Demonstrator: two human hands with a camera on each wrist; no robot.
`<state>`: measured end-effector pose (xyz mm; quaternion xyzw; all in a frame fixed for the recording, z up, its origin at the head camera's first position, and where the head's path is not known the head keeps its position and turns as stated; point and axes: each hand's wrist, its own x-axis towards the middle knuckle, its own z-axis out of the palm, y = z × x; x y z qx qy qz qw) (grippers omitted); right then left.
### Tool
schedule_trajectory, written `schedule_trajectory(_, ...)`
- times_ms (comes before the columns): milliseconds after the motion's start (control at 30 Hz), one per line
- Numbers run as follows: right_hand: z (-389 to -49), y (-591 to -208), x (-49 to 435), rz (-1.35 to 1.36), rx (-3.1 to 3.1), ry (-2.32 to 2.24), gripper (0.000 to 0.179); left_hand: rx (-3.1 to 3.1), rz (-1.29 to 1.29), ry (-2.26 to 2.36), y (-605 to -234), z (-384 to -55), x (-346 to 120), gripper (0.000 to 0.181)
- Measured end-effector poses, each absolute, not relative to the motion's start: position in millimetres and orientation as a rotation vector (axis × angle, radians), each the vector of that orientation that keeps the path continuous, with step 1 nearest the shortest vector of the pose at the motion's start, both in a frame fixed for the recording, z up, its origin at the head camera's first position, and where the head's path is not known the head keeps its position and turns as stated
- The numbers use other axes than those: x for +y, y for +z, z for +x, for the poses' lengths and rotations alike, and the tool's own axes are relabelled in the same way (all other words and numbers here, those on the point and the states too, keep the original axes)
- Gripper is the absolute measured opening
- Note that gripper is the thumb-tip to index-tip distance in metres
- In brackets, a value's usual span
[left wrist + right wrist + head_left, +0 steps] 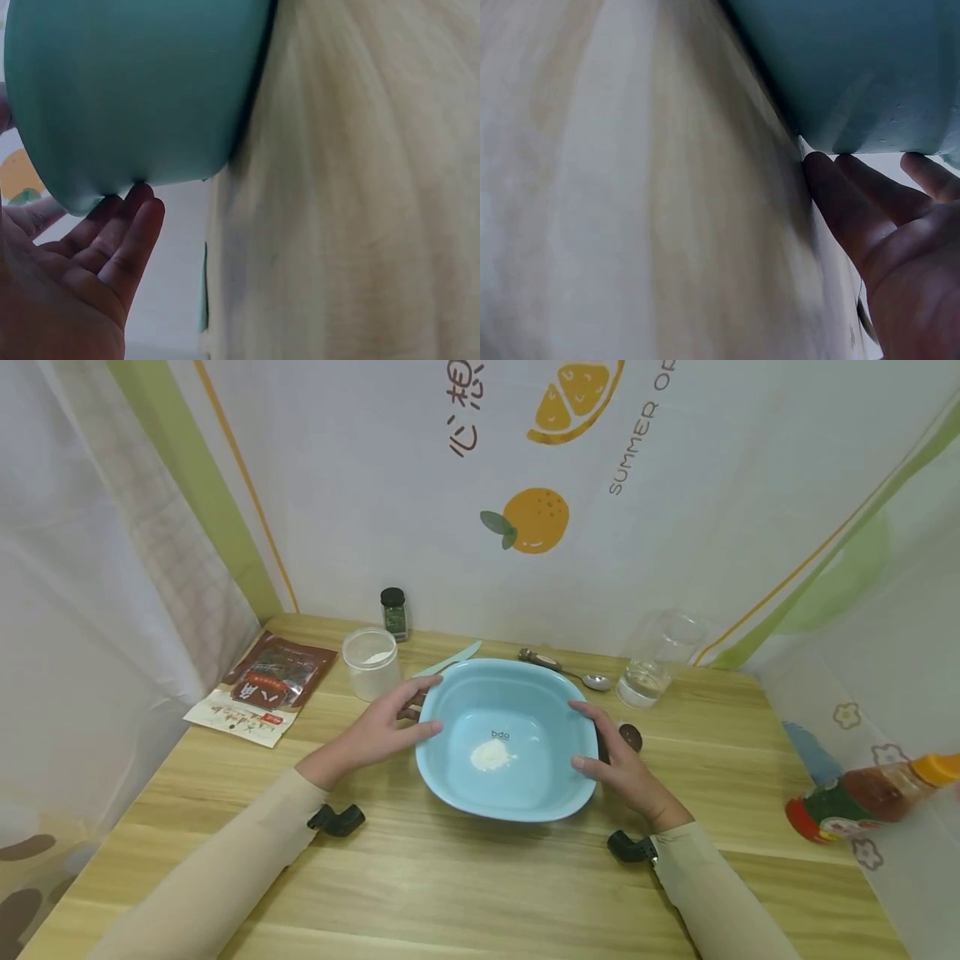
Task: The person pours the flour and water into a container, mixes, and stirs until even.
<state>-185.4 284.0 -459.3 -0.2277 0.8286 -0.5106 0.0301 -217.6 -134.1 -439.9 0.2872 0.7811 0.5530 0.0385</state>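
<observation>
A light blue plastic basin (502, 689) stands on the wooden table in front of me, with a small heap of white powder (490, 755) on its bottom near dark "bdo" lettering. My left hand (382, 727) holds its left side, thumb and forefinger at the rim. In the left wrist view, the other fingertips (142, 195) touch the outer wall. On the right side, my right hand (618, 768) holds the basin the same way. The right wrist view shows several fingertips (821, 161) against the outer wall, low down near the tabletop.
Behind the basin lie a pale green knife (457, 657) and a spoon (596, 682). A tub of white powder (372, 668), a dark-lidded spice jar (394, 614) and a brown-white packet (262, 689) stand left. Right are a glass pitcher (643, 681), a small brown round thing (631, 737) and a sauce bottle (862, 802).
</observation>
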Motion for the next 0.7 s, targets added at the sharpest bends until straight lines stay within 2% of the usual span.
schedule_trajectory(167,-183.6,-459.0,284.8,-0.681,2.567,-1.568,0.078,2.346,0.892,1.698,-446.1,-219.0,-132.8,0.078)
schedule_trajectory(700,-187.7,-454.7,292.1,-0.753,2.509,-1.669,0.073,2.305,0.922,1.751,-455.0,-218.8,-131.9,0.074)
